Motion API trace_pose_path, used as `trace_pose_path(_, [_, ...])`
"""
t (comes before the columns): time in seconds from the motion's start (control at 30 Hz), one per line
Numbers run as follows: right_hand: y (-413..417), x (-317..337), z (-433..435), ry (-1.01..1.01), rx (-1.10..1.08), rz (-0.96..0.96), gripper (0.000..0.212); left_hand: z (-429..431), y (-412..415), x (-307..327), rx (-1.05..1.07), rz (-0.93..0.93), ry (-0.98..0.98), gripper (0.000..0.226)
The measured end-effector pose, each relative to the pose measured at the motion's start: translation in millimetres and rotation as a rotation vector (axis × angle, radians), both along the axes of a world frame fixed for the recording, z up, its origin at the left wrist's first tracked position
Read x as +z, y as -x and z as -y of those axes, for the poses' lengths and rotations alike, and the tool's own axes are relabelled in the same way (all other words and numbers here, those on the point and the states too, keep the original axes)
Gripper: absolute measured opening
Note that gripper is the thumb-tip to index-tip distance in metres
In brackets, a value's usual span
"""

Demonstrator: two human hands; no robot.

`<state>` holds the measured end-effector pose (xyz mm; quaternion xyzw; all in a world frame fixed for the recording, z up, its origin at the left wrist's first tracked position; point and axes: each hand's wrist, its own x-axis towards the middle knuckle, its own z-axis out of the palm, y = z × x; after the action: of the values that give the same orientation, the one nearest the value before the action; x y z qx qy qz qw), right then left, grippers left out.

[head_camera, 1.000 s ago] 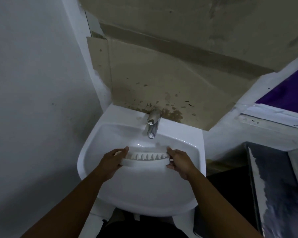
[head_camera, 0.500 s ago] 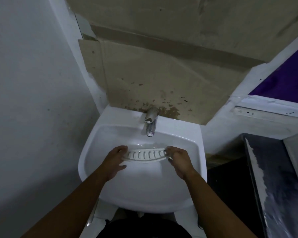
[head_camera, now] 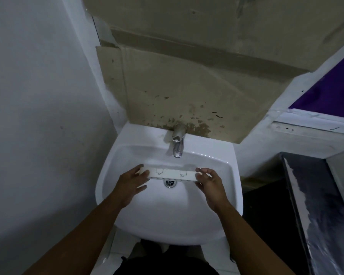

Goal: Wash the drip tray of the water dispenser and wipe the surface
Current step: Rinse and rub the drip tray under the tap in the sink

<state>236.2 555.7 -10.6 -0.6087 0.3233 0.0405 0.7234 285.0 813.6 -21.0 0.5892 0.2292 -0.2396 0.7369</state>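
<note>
The tray (head_camera: 172,173) is over the sink (head_camera: 167,211), held in the air just above the drain (head_camera: 169,183) and in front of the tap (head_camera: 178,143). The left hand (head_camera: 132,182) grips its left end, with the fingers curled round the edge. The right hand (head_camera: 209,181) pinches its right end between thumb and fingers. The tray is turned so that a flat face with two small clips looks up at the camera.

I see no water coming from the tap, and I cannot tell if the tray is wet. No soap, sponge or cloth is in view. So I judge that the task is in its early part: the tray is brought to the sink, but the washing itself looks not yet done, or only begun. The dispenser is not in view, and wiping its surface is left for later.
</note>
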Motion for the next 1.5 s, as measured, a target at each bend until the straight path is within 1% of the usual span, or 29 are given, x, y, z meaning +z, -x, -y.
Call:
trace_pose_path(0.1, [3.1,-0.2,-3.3,0.089,0.078,-0.002,0.022,-0.3,2.9,-0.4,0.035,0.024,0.002,0.059])
trace_pose_path(0.17, [6.0,-2.5,-2.9,0.121,0.096,0.023,0.032,-0.5,4.4,1.4,0.073,0.056,0.034,0.05])
trace_pose_path(0.23, [9.3,-4.6,-0.4,0.096,0.089,0.065,0.038,-3.2,5.8,2.4,0.07,0.072,0.069,0.04])
trace_pose_path(0.33, [10.3,-5.3,3.5,-0.001,0.082,0.114,0.041,-10.0,6.2,4.2,0.037,0.081,0.148,0.038])
trace_pose_path(0.4, [10.8,-5.9,5.6,-0.027,0.077,0.129,0.041,-13.4,5.6,7.7,-0.006,0.089,0.136,0.036])
trace_pose_path(0.5, [13.1,-5.6,4.8,-0.012,0.076,0.147,0.039,-14.2,4.4,12.3,-0.051,0.105,0.11,0.034])
trace_pose_path(0.67, [16.9,0.7,0.9,0.028,0.06,0.162,0.038,-14.6,2.1,14.4,-0.051,0.129,0.163,0.036])
trace_pose_path(0.8, [20.4,1.8,-1.0,0.016,0.052,0.158,0.038,-16.7,1.7,14.8,-0.064,0.135,0.145,0.033])
trace_pose_path(0.9, [22.7,7.7,-5.7,0.02,0.045,0.114,0.03,-16.3,2.3,15.5,-0.015,0.103,0.142,0.03])
trace_pose_path(0.93, [23.4,10.2,-8.1,0.049,0.032,0.092,0.024,-15.6,2.8,16.4,0.003,0.092,0.124,0.026])
trace_pose_path(1.0, [24.1,15.5,-14.0,0.136,-0.008,0.057,0.013,-13.8,3.1,17.1,-0.003,0.093,0.017,0.019])
trace_pose_path(1.03, [24.2,16.5,-16.7,0.179,-0.021,0.056,0.013,-12.4,3.4,17.1,-0.026,0.098,-0.06,0.023])
trace_pose_path(1.1, [23.4,18.4,-21.4,0.25,0.002,0.043,0.023,-9.0,4.0,17.4,-0.052,0.101,-0.202,0.034])
trace_pose_path(1.17, [21.5,18.5,-24.4,0.281,0.054,-0.004,0.028,-6.9,3.6,17.4,-0.027,0.09,-0.252,0.042])
trace_pose_path(1.23, [20.6,18.3,-25.8,0.278,0.075,-0.05,0.024,-6.8,2.8,18.6,0.03,0.047,-0.157,0.041])
trace_pose_path(1.3, [20.5,18.0,-25.6,0.291,0.04,-0.06,0.022,-7.4,3.1,21.7,0.051,-0.002,-0.039,0.035])
trace_pose_path(1.33, [21.0,17.2,-24.8,0.295,0.018,-0.061,0.021,-7.8,4.2,22.4,0.043,-0.019,-0.019,0.033])
trace_pose_path(1.37, [21.9,17.2,-24.2,0.283,-0.001,-0.066,0.02,-7.9,5.0,22.3,0.036,-0.029,-0.019,0.032])
trace_pose_path(1.4, [22.7,17.4,-23.6,0.227,-0.014,-0.071,0.018,-8.7,6.0,22.0,0.04,-0.037,-0.019,0.031])
trace_pose_path(1.5, [28.7,16.4,-20.4,-0.127,0.005,-0.075,0.014,-13.6,7.9,18.6,0.057,-0.082,0.022,0.03])
